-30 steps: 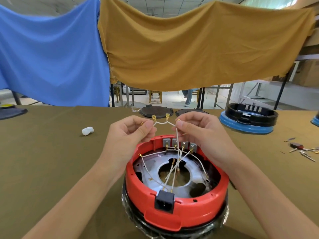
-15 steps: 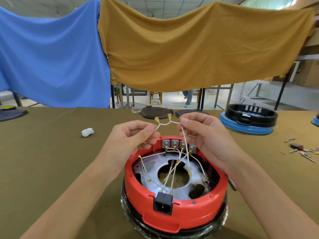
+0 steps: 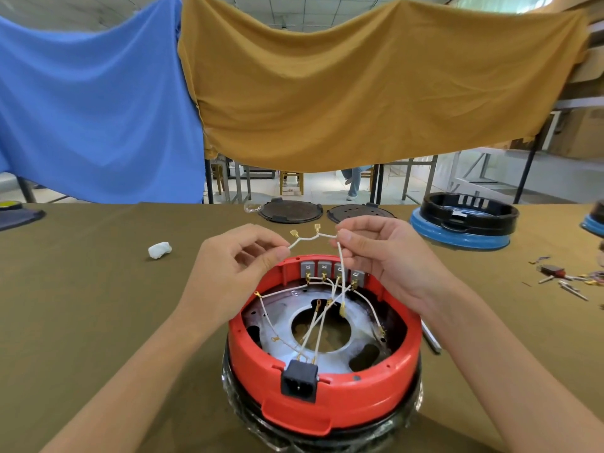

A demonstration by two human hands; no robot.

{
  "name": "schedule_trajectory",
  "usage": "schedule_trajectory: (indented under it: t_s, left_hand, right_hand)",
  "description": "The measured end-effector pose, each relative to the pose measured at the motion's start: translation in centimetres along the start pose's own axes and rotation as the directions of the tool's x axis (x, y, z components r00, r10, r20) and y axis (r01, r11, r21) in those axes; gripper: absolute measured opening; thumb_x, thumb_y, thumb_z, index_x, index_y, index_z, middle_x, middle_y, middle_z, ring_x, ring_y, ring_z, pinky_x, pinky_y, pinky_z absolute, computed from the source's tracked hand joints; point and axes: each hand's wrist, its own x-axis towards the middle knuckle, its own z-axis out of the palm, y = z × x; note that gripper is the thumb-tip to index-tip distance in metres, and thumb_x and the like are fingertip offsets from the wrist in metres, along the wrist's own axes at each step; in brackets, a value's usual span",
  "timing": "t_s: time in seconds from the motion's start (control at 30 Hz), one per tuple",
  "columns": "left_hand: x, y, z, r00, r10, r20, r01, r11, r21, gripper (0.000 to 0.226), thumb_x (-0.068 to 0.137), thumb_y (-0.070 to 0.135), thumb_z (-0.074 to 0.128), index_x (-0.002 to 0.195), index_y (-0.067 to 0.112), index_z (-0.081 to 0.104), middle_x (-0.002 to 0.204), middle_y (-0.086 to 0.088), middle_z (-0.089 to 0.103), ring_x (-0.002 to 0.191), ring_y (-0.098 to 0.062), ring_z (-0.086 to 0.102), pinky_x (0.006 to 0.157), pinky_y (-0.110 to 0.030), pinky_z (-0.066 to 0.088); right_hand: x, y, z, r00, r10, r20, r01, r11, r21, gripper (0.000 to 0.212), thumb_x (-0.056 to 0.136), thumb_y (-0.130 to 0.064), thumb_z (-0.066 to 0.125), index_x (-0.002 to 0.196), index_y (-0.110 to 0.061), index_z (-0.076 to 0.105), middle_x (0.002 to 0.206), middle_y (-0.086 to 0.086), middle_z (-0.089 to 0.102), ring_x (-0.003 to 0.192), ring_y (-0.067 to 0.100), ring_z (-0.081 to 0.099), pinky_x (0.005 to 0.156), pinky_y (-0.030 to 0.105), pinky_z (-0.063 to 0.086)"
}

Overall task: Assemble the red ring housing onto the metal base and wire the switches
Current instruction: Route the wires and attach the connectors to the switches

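Currently: table (image 3: 81, 322), olive cloth | red ring housing (image 3: 327, 397) seated on metal base (image 3: 330, 325), near edge, centre | left hand (image 3: 228, 273) pinching one end of white wire (image 3: 307, 239) | right hand (image 3: 382, 256) pinching its other end, above switches (image 3: 331, 270) | white wad (image 3: 159, 250) far left.

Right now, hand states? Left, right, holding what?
Left hand: pinching one end of the white wire.
Right hand: pinching the same wire's other end, above the red housing.
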Motion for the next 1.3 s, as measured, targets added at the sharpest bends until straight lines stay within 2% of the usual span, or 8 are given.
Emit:
schedule_trajectory:
  t_s: [0.2, 0.37, 0.5, 0.57, 0.67, 0.83, 1.0, 1.3]
  left_hand:
    - [0.1, -0.4, 0.2, 0.997, 0.013, 0.071, -0.015, 0.999, 0.041, 0.010, 0.084, 0.031, 0.074, 0.093, 0.034, 0.072, 0.094, 0.017, 0.069, 0.085, -0.010, 0.064, 0.072, -0.018, 0.051]
    - [0.6, -0.1, 0.5, 0.988, 0.027, 0.150, -0.043, 0.994, 0.102, 0.041, 0.084, 0.050, 0.066, 0.123, 0.042, 0.056, 0.116, 0.022, 0.058, 0.103, -0.004, 0.061, 0.080, -0.017, 0.050]
    - [2.6, 0.9, 1.4, 0.937, 0.107, 0.333, -0.200, 0.945, 0.260, 0.029, 0.093, 0.037, 0.064, 0.121, 0.032, 0.062, 0.105, 0.015, 0.063, 0.087, -0.003, 0.062, 0.074, -0.016, 0.048]
    - [3.6, 1.4, 2.1, 0.916, 0.118, 0.384, -0.232, 0.936, 0.264, 0.022, 0.095, 0.028, 0.064, 0.117, 0.025, 0.065, 0.091, 0.012, 0.066, 0.076, -0.007, 0.062, 0.069, -0.021, 0.048]
    - [4.5, 1.7, 2.9, 0.892, 0.131, 0.433, -0.238, 0.950, 0.203, 0.020, 0.097, 0.021, 0.062, 0.117, 0.023, 0.062, 0.085, 0.008, 0.064, 0.066, -0.013, 0.059, 0.064, -0.023, 0.047]
    - [4.7, 1.1, 3.4, 0.902, 0.226, 0.366, -0.308, 0.934, 0.182, 0.008, 0.095, 0.019, 0.066, 0.100, 0.018, 0.072, 0.071, 0.029, 0.060, 0.060, 0.000, 0.053, 0.059, -0.010, 0.037]
    - [3.9, 0.7, 3.6, 0.907, 0.334, 0.255, -0.394, 0.886, 0.244, 0.008, 0.097, 0.017, 0.063, 0.098, 0.016, 0.071, 0.075, 0.010, 0.066, 0.063, -0.005, 0.056, 0.061, -0.024, 0.045]
    - [3.0, 0.5, 2.8, 0.913, 0.333, 0.237, -0.382, 0.900, 0.208, 0.015, 0.097, 0.028, 0.062, 0.101, 0.019, 0.072, 0.084, 0.011, 0.070, 0.067, -0.014, 0.062, 0.062, -0.039, 0.049]
  right_hand:
    - [0.3, 0.1, -0.4, 1.000, 0.020, -0.007, -0.021, 0.996, -0.082, 0.018, 0.076, -0.005, 0.074, 0.094, -0.003, 0.073, 0.080, 0.013, 0.074, 0.065, 0.015, 0.070, 0.058, 0.020, 0.056]
    - [0.1, 0.3, -0.3, 0.998, 0.061, 0.020, -0.058, 0.994, -0.093, 0.024, 0.071, -0.008, 0.077, 0.094, -0.001, 0.073, 0.075, 0.013, 0.071, 0.062, 0.017, 0.069, 0.059, 0.020, 0.056]
    - [0.3, 0.4, -0.3, 0.998, 0.055, 0.041, -0.053, 0.998, -0.045, 0.021, 0.072, -0.008, 0.077, 0.092, -0.001, 0.073, 0.073, 0.013, 0.072, 0.061, 0.016, 0.069, 0.058, 0.020, 0.057]
    - [0.3, 0.2, -0.7, 0.998, 0.044, 0.036, -0.043, 0.999, -0.031, 0.021, 0.072, -0.008, 0.077, 0.091, -0.002, 0.074, 0.074, 0.013, 0.072, 0.062, 0.016, 0.070, 0.059, 0.020, 0.058]
    - [0.2, -0.1, -1.4, 0.999, 0.022, 0.040, -0.020, 0.998, -0.053, 0.016, 0.071, -0.008, 0.078, 0.087, -0.007, 0.076, 0.074, 0.013, 0.072, 0.063, 0.016, 0.069, 0.061, 0.020, 0.058]
    - [0.3, 0.1, -1.7, 0.999, -0.032, 0.017, 0.034, 0.992, -0.121, 0.018, 0.069, -0.009, 0.080, 0.086, -0.007, 0.076, 0.075, 0.015, 0.072, 0.063, 0.017, 0.070, 0.060, 0.021, 0.057]
    - [0.5, 0.4, -1.5, 0.991, -0.132, 0.023, 0.134, 0.978, -0.161, 0.018, 0.072, -0.007, 0.078, 0.090, -0.006, 0.073, 0.076, 0.013, 0.073, 0.064, 0.017, 0.070, 0.062, 0.023, 0.058]
    - [0.4, 0.9, -1.2, 0.981, -0.165, 0.099, 0.183, 0.959, -0.214, 0.016, 0.075, -0.011, 0.077, 0.092, -0.011, 0.076, 0.082, 0.014, 0.074, 0.072, 0.019, 0.072, 0.067, 0.025, 0.058]
